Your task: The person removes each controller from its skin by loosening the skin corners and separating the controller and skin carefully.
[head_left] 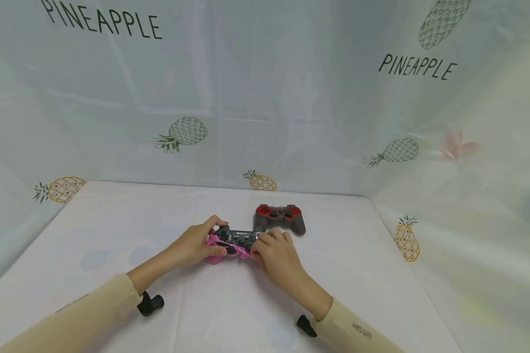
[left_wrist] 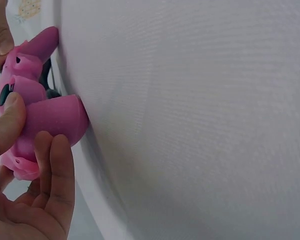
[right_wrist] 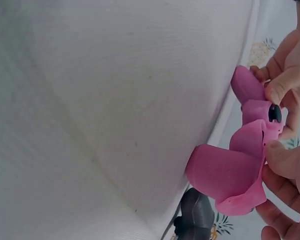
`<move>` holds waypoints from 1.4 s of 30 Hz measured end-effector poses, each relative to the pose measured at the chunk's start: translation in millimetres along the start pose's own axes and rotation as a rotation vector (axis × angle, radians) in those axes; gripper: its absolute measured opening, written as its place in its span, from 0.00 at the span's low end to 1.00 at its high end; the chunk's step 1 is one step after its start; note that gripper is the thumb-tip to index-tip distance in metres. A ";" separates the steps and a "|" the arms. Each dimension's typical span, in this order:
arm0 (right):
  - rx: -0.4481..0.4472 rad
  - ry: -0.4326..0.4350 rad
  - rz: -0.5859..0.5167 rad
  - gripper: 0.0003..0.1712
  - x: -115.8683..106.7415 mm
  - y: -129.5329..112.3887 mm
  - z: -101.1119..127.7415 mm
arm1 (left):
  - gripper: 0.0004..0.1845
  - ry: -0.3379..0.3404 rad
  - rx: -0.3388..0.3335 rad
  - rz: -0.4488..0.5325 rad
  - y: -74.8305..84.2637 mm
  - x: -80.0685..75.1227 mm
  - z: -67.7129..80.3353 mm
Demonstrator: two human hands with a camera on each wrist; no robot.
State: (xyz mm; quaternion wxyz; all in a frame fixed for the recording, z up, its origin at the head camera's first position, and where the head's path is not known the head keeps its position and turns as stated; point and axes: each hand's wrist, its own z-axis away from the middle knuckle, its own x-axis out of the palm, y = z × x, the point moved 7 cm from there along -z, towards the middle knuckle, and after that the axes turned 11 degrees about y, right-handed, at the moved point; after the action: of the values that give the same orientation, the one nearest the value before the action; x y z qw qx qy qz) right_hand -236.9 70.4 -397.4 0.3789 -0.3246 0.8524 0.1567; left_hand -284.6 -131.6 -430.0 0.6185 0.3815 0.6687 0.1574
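Observation:
A black game controller sits partly inside a pink silicone cover on the white table. Its upper face shows in the head view, while the cover wraps both handles below. My left hand grips the left end of controller and cover, thumb on the near side. On the right, my right hand pinches the cover's edge between thumb and fingers. In the left wrist view, the left thumb presses beside a dark stick showing through the pink cover.
A second controller, dark grey with red around its buttons, lies just behind the right hand. The white table meets a pineapple-print curtain at the back and sides. Black wrist-worn devices show beside both sleeves.

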 end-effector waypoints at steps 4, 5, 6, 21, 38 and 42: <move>0.038 0.012 -0.024 0.09 -0.8 1.7 -2.0 | 0.37 -0.004 -0.002 0.006 -1.9 0.5 -0.1; 0.047 0.015 -0.028 0.09 -0.8 2.4 -2.3 | 0.37 -0.005 -0.001 0.006 -2.3 0.6 -0.2; 0.056 0.019 -0.031 0.09 -0.8 3.2 -2.6 | 0.37 -0.005 0.001 0.005 -2.6 0.6 -0.3; 0.089 0.105 -0.133 0.10 -4.4 8.7 -11.7 | 0.38 -0.005 0.027 0.028 -2.0 0.0 0.6; 0.080 0.008 -0.202 0.07 1.7 -5.5 -33.5 | 0.40 -0.028 0.026 0.070 -3.4 0.1 3.3; 0.082 -0.041 -0.177 0.06 7.6 -8.2 -37.6 | 0.41 -0.038 0.032 0.080 -4.3 0.2 4.0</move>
State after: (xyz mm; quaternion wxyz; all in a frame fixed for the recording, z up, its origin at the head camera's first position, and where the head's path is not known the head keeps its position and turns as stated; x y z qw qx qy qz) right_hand -255.8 41.7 -378.3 0.4216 -0.3797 0.8181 0.0941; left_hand -282.1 -135.4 -433.8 0.6182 0.4207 0.6434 0.1640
